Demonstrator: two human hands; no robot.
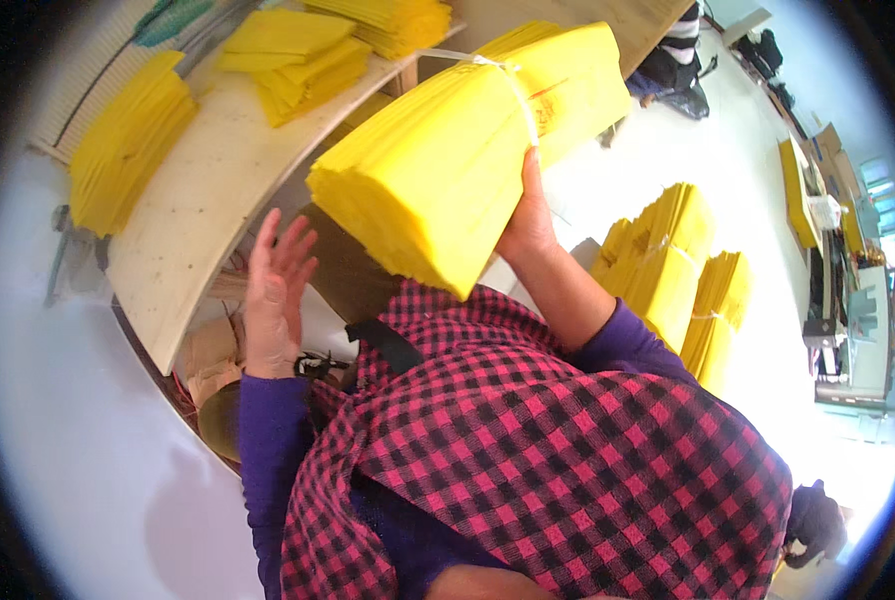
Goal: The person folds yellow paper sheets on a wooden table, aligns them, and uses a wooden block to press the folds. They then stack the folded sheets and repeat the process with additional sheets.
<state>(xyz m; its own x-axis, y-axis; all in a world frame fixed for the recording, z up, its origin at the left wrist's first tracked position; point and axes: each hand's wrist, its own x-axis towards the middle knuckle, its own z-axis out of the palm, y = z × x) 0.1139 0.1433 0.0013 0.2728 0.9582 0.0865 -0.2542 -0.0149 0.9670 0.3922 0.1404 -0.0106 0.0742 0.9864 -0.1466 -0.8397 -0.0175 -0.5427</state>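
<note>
Resting against the right fingers [533, 185], a yellow bundle [438, 160] tilts.

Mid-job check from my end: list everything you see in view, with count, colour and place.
Strap-tied yellow bundle of thin sheets: one, yellow, in the right hand
Thin strap: one, white, around that bundle
Loose yellow stacks: at least three, yellow, on the tabletop
Smooth flat tabletop: one, pale, upper left
Standing tied bundles: at least two, yellow, beyond the right forearm
Background clutter: uncountable, mixed colours, far right, too small to identify
Checked cloth garment: one, red and black, on the wearer
Long sleeves: two, purple, on the forearms
Left hand: one, bare, open, left of the held bundle
Right hand: one, bare, gripping the bundle
</note>
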